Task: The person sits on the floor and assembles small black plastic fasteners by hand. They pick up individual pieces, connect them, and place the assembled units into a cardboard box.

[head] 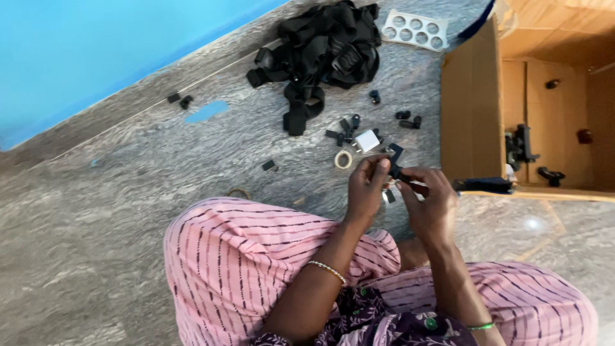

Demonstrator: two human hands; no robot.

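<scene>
- Far right on the floor, the open cardboard box (471, 109) stands beside my hands.
- Far centre, a heap of black straps (320, 48).
- Near centre, left hand (366, 189) and right hand (430, 202) pinch one small black clip (396, 168) together, above my knees.

Straps (323, 48) lie left of the box (471, 109).

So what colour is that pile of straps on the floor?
Black. The pile of straps shows best in the head view, lying on the grey floor.
</scene>
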